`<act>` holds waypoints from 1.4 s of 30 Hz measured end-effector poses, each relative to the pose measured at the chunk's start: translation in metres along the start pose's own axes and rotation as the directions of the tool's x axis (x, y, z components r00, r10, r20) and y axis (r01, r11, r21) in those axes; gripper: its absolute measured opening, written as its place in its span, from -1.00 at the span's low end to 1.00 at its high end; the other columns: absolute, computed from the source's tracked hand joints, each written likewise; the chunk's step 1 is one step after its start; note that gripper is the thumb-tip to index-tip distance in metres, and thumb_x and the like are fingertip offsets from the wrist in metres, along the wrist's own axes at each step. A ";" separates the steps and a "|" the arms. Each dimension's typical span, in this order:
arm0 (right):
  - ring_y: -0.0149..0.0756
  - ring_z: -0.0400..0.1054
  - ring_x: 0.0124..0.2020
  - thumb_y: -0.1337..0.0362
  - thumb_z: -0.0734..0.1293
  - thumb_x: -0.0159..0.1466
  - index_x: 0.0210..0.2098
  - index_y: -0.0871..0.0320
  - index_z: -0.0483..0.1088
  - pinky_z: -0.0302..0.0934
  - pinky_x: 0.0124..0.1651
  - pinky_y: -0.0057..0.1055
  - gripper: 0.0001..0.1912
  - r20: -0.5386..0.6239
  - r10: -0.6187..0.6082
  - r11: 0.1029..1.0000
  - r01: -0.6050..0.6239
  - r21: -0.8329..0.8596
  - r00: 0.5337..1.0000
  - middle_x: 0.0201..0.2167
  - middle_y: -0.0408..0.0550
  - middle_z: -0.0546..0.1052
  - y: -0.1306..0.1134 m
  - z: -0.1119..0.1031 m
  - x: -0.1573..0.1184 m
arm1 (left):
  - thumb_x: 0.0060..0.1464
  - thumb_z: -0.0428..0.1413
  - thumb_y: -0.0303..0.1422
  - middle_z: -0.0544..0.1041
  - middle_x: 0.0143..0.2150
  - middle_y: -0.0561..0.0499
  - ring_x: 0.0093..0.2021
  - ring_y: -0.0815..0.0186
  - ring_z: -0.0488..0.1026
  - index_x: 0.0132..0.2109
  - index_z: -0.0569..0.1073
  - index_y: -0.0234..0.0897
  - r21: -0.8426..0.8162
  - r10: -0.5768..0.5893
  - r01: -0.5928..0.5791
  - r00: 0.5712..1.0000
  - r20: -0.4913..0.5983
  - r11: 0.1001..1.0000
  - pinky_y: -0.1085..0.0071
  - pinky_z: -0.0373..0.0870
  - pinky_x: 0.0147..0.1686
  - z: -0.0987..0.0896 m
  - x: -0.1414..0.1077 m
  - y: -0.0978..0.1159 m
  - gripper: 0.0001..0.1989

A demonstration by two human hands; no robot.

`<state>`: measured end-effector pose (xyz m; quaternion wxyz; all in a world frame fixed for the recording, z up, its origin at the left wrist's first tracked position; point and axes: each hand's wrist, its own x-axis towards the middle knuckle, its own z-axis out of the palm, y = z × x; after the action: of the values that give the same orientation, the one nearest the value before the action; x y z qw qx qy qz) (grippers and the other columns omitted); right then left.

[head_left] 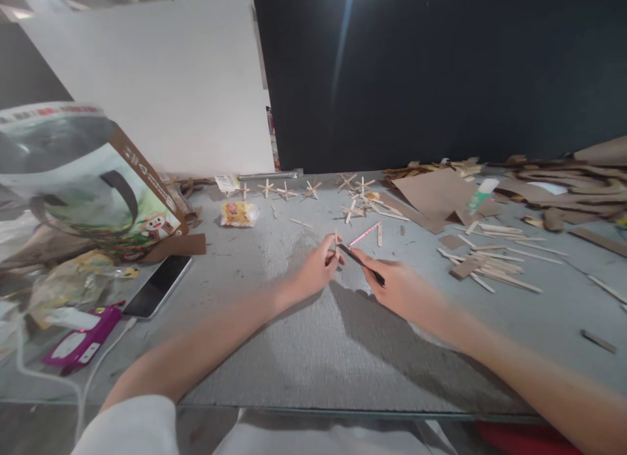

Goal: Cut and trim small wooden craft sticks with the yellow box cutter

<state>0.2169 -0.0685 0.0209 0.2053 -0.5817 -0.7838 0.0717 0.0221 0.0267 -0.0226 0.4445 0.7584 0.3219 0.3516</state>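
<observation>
My left hand point(319, 267) pinches a small light wooden stick point(336, 238) upright between its fingertips. My right hand point(394, 284) is wrapped around a dark, narrow knife point(360, 259), whose tip reaches toward the stick at the left fingers. Whether the tip touches the stick, I cannot tell. Just beyond the knife lies a pink-and-white strip point(364, 235), angled on the grey table point(304, 357). Beside its far end is a short wooden stick point(379, 235). Farther back stand several star-shaped pieces made of crossed sticks point(311, 190).
Loose wooden sticks point(494, 262) lie at the right, near brown cardboard point(426, 194) and a green-and-white glue tube point(482, 195). At the left are a phone point(159, 286), a purple device point(83, 341) with cables and a large printed bag point(98, 187). A small yellow packet point(238, 213) lies behind my left hand.
</observation>
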 end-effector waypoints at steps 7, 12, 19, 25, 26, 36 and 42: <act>-0.36 0.10 -0.65 0.28 0.13 0.41 0.39 0.24 0.37 -0.04 -0.47 -0.40 -0.39 -0.010 0.007 0.997 -0.006 0.082 1.000 -0.55 -0.07 0.50 -0.001 -0.002 -0.002 | 0.33 0.02 -0.34 0.57 -0.34 0.07 -0.49 0.40 0.39 0.19 0.24 -0.22 -0.039 -0.026 0.026 1.000 0.006 0.999 0.46 0.28 -0.41 0.001 -0.002 0.001 -0.67; -0.37 -0.01 -0.66 0.22 0.13 0.43 0.39 0.24 0.39 -0.09 -0.50 -0.40 -0.39 0.018 0.034 0.992 -0.036 0.124 0.999 -0.61 -0.14 0.39 -0.002 -0.006 -0.004 | 0.32 0.02 -0.34 0.56 -0.33 0.08 -0.51 0.42 0.33 0.17 0.27 -0.20 0.011 -0.001 0.000 1.000 0.014 1.000 0.48 0.24 -0.42 0.001 -0.003 0.001 -0.69; -0.38 0.00 -0.69 0.28 0.14 0.41 0.38 0.22 0.40 -0.05 -0.50 -0.40 -0.40 0.019 0.035 0.994 -0.037 0.101 0.999 -0.62 -0.14 0.41 -0.004 -0.008 -0.006 | 0.31 0.01 -0.42 0.53 -0.36 0.09 -0.49 0.42 0.34 0.14 0.35 -0.19 0.158 -0.006 0.011 0.999 -0.034 0.987 0.49 0.26 -0.37 0.001 -0.006 0.008 -0.71; -0.39 0.01 -0.69 0.27 0.15 0.40 0.36 0.24 0.42 -0.08 -0.52 -0.42 -0.41 0.016 0.044 0.994 -0.046 0.103 0.999 -0.64 -0.14 0.41 -0.005 -0.007 -0.006 | 0.33 -0.01 -0.40 0.56 -0.36 0.10 -0.54 0.42 0.30 0.26 0.25 -0.20 0.108 -0.040 0.036 0.999 0.035 0.993 0.51 0.21 -0.46 0.001 -0.006 0.010 -0.61; -0.39 0.00 -0.70 0.27 0.15 0.40 0.36 0.26 0.42 -0.09 -0.53 -0.42 -0.41 0.008 0.047 0.993 -0.047 0.107 0.999 -0.65 -0.16 0.39 -0.006 -0.006 -0.006 | 0.34 -0.02 -0.40 0.57 -0.36 0.09 -0.54 0.42 0.30 0.28 0.24 -0.21 0.117 -0.037 0.032 0.998 0.041 0.993 0.51 0.21 -0.46 0.000 -0.006 0.010 -0.60; -0.40 -0.04 -0.70 0.23 0.15 0.40 0.33 0.27 0.45 -0.11 -0.54 -0.42 -0.41 -0.026 0.057 0.988 -0.053 0.145 0.998 -0.66 -0.16 0.37 -0.008 -0.004 -0.007 | 0.30 -0.03 -0.46 0.55 -0.37 0.09 -0.45 0.38 0.45 0.24 0.31 -0.21 0.192 0.012 -0.011 1.000 -0.001 0.981 0.47 0.34 -0.32 0.000 -0.006 0.008 -0.61; -0.37 0.06 -0.68 0.22 0.14 0.42 0.35 0.28 0.43 -0.05 -0.50 -0.40 -0.41 -0.068 0.046 0.989 -0.036 0.142 0.997 -0.63 -0.10 0.44 -0.007 0.003 -0.009 | 0.32 -0.02 -0.40 0.58 -0.35 0.09 -0.51 0.42 0.37 0.24 0.32 -0.21 0.144 0.020 -0.018 1.000 -0.017 0.989 0.48 0.31 -0.39 0.000 -0.006 0.009 -0.63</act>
<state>0.2112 -0.0786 0.0186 0.2719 -0.5839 -0.7569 0.1104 0.0203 0.0184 -0.0157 0.3823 0.7882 0.3432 0.3388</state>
